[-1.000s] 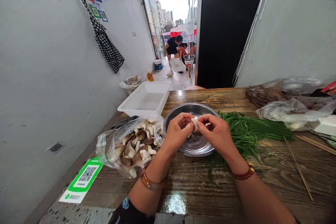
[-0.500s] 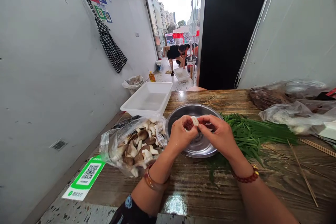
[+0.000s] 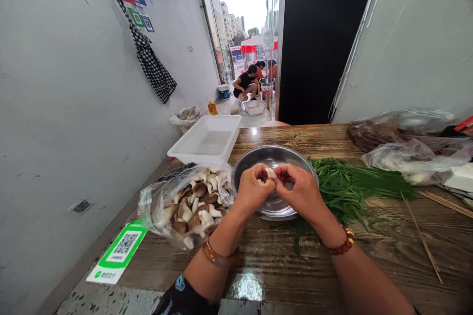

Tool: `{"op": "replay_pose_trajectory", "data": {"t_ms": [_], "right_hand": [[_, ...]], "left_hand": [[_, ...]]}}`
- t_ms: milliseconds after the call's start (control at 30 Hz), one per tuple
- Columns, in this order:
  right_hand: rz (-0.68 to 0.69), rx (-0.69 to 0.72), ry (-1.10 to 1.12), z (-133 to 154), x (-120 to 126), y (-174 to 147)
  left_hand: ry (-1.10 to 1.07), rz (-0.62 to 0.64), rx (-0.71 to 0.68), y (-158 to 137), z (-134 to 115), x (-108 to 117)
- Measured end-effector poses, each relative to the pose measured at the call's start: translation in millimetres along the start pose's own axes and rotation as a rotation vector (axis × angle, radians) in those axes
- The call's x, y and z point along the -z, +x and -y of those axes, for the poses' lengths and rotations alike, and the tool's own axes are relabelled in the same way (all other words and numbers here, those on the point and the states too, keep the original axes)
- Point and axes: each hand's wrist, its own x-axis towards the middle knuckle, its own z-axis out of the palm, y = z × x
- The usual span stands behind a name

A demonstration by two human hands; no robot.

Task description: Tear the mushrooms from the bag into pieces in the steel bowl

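Observation:
Over a steel bowl [image 3: 258,153], my left hand [image 3: 254,189] and my right hand [image 3: 299,189] meet with fingertips pinched around a small white mushroom piece [image 3: 271,173]. Both hands are closed on it. My hands hide much of the bowl's inside. Left of the bowl, an open clear plastic bag [image 3: 150,206] holds many brown-capped mushrooms [image 3: 200,190] with pale stems. Against the bowl's right side lies a heap of long green leaves [image 3: 343,182], like chives.
A white plastic tub [image 3: 203,140] stands behind the mushroom bag. Thin sticks [image 3: 421,236] and plastic bags [image 3: 417,157] lie at the right. A green QR card [image 3: 118,251] sits front left. Beyond the table, people [image 3: 248,81] crouch near the doorway.
My fingers have shifted slightly on the white piece, with my right hand drawn closer to my left. In the doorway, the person in black has gone from bending over to crouching.

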Motion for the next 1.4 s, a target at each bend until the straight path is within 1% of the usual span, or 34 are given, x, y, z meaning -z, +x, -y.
{"op": "replay_pose_trajectory", "data": {"t_ms": [233, 433, 500, 567, 667, 767, 833, 900, 1100, 1200, 1400], "right_hand": [[0.027, -0.136, 0.133, 3, 3, 2], [0.085, -0.219, 0.271, 3, 9, 5], [0.078, -0.209, 0.294, 4, 11, 6], [0.061, -0.157, 0.273, 6, 10, 6], [0.026, -0.063, 0.164, 7, 8, 7], [-0.003, -0.056, 0.082, 7, 6, 8], [-0.013, -0.085, 0.078, 6, 5, 9], [-0.011, -0.137, 0.123, 5, 4, 9], [0.093, -0.315, 0.387, 0, 5, 10], [0.118, -0.360, 0.485, 0, 8, 11], [0.128, -0.436, 0.604, 1, 13, 11]], "left_hand": [[-0.104, 0.028, 0.056, -1, -5, 0], [-0.232, 0.101, 0.103, 0, -7, 3], [-0.239, 0.080, 0.086, 1, -7, 3], [-0.231, 0.041, 0.064, 2, -7, 3], [-0.198, 0.005, 0.039, 4, -6, 3], [-0.147, 0.018, 0.007, 5, -4, 4], [-0.125, 0.034, 0.000, 5, -2, 4], [-0.121, 0.045, 0.009, 4, -2, 4], [-0.186, 0.071, 0.077, 1, -10, 3], [-0.235, 0.089, 0.101, 0, -12, 3], [-0.343, 0.156, 0.113, -1, -9, 4]]}}
